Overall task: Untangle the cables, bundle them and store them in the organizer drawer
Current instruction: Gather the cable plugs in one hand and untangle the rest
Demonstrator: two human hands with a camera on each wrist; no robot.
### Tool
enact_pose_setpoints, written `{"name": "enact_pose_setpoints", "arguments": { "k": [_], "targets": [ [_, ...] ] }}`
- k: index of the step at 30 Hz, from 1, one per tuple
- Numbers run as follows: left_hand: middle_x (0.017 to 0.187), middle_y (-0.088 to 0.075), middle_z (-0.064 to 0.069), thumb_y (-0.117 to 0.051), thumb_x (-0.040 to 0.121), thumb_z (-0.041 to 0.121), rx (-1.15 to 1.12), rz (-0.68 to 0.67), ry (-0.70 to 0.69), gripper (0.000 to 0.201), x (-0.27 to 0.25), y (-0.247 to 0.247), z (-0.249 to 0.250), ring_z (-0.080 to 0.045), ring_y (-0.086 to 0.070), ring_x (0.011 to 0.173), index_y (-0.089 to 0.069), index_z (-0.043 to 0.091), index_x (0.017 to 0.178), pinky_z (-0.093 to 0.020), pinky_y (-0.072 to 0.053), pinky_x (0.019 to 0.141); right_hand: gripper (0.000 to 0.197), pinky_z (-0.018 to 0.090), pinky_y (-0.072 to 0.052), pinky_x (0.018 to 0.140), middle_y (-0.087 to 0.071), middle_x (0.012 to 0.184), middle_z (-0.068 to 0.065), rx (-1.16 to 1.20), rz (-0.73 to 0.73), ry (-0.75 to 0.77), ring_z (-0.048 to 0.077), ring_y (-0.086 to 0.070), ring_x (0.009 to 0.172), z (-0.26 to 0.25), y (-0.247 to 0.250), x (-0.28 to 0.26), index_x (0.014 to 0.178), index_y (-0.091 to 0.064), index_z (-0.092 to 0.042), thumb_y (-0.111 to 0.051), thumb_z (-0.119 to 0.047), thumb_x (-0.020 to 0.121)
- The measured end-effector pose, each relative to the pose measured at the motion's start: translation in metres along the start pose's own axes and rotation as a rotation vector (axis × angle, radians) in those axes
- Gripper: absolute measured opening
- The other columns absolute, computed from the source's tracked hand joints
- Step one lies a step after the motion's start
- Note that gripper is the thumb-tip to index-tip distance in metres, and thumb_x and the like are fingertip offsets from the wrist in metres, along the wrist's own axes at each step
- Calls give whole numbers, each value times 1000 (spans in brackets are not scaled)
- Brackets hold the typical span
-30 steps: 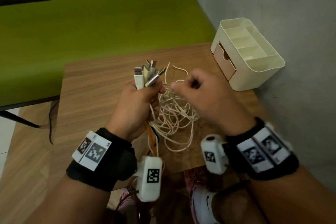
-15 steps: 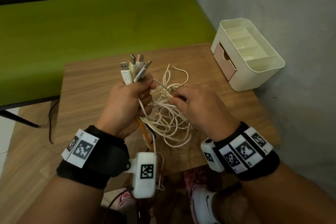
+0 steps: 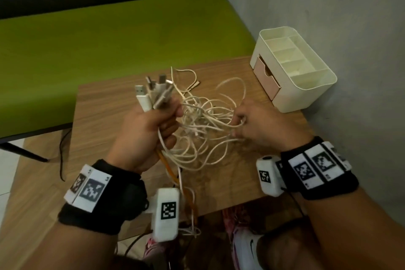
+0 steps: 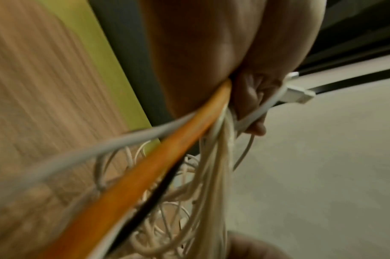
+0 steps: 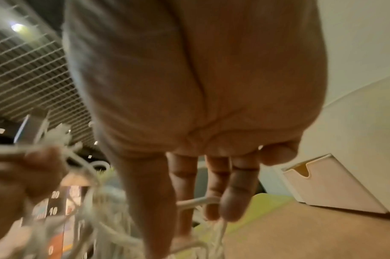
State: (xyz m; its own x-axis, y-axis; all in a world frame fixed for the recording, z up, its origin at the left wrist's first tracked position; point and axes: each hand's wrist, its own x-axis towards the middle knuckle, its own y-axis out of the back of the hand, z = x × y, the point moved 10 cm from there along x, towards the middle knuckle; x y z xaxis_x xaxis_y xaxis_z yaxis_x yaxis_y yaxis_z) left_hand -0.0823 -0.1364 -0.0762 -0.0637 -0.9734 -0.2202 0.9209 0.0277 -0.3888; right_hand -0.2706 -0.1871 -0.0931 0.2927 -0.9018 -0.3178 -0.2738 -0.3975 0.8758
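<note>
Above the table (image 3: 105,103), left hand (image 3: 140,138) grips plugs (image 3: 153,94); right hand (image 3: 263,125) pinches tangled cables (image 3: 203,125), fingertips hidden.

**Both hands raised, fists closed on cables**

The left hand (image 3: 142,136) is fisted, knuckles outward, fingers (image 3: 168,126) wrapped tight round what it grips. The right hand (image 3: 260,126) sits level with it and apart, its fingers (image 5: 233,189) curled and hooked on strands. Both forearms reach forward, black bands on the wrists.

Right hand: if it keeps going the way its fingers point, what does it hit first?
Probably the left hand. The right hand points left into the cable tangle it already pinches; depth is unclear.
</note>
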Motion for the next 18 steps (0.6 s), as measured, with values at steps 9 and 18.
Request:
{"name": "enact_pose_setpoints", "arguments": {
  "k": [9,18],
  "targets": [
    [52,-42,-4,-73,68,27,332,-127,5,8,-1,-33,-11,-8,-30,44,-71,20,64,-19,-21,43,27,14,-45,80,-64,106,-18,457,15,363,-8,-58,96,-52,15,-20,112,-70,-31,-62,-13,93],
    [68,-28,-37,-68,77,23,307,-126,-90,16,0,-24,7,-18,-17,50,-64,20,61,-19,-23,43,43,25,-48,70,-60,98,-11,203,-218,219,7,-58,85,-52,-19,-18,133,-47,-57,-59,-37,96]
  ]
}}
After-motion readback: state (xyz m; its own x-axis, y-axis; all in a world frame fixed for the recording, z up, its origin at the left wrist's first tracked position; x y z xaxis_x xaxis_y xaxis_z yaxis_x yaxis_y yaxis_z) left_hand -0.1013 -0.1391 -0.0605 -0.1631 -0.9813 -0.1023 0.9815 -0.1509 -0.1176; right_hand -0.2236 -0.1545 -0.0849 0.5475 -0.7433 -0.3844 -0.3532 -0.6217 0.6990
